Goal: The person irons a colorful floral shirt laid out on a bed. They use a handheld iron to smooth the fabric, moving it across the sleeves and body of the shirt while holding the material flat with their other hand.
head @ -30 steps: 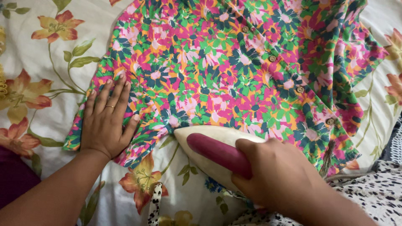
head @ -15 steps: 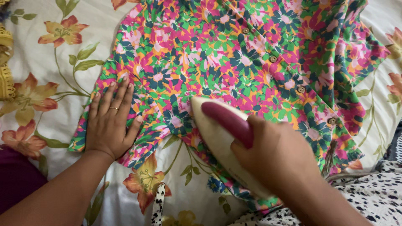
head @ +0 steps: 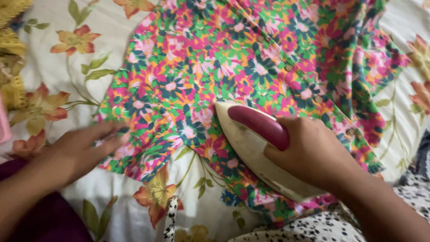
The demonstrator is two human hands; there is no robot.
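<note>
A bright flowered garment (head: 215,71) with a row of small buttons lies spread over a white floral bedsheet (head: 71,67). My right hand (head: 313,154) grips the magenta handle of a cream clothes iron (head: 251,148), which rests on the garment's lower hem with its tip pointing up and left. My left hand (head: 78,150), blurred with motion, lies flat at the garment's lower left corner, fingers stretched toward the hem.
Yellow lace-trimmed fabric (head: 11,49) sits at the far left edge. A black-and-white spotted cloth (head: 313,228) lies along the bottom right. A spotted cord or strip (head: 169,219) runs down at the bottom centre. Dark maroon cloth (head: 49,222) fills the bottom left.
The iron slid up and right from the sheet onto the garment's hem. My left hand drew back down and left off the fabric's corner area, now blurred.
</note>
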